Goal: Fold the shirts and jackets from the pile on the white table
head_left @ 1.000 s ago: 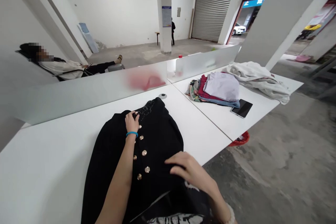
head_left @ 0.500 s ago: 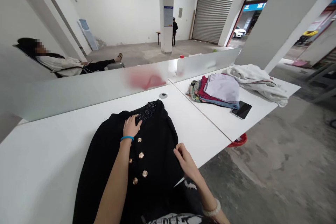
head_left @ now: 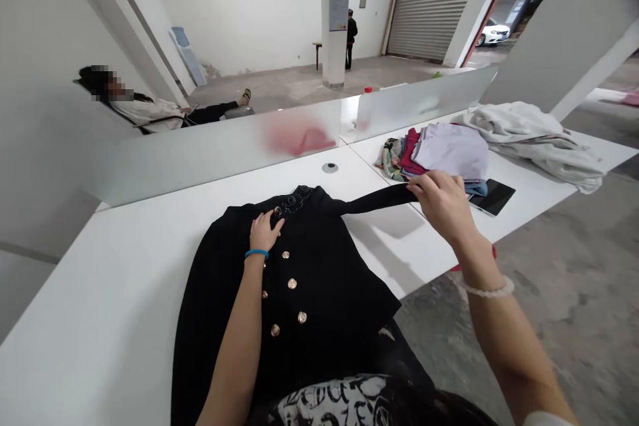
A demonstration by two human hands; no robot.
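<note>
A black garment (head_left: 309, 293) with a row of gold buttons lies spread on the white table (head_left: 100, 319) in front of me. My left hand (head_left: 265, 231), with a blue band at the wrist, rests flat on the cloth just below the dark embroidered collar. My right hand (head_left: 442, 203) is raised to the right and pinches the end of the garment's black sleeve (head_left: 374, 200), which stretches taut from the shoulder above the table.
A stack of folded clothes (head_left: 439, 156) and a dark phone (head_left: 492, 196) lie on the adjoining table, with a crumpled white garment (head_left: 534, 136) beyond. Frosted dividers (head_left: 200, 153) run along the back. A person (head_left: 150, 106) reclines behind them; another person (head_left: 351, 36) stands far off.
My right hand left the garment's lower right edge, took the sleeve and pulled it out up and to the right. My left hand stayed near the collar.
</note>
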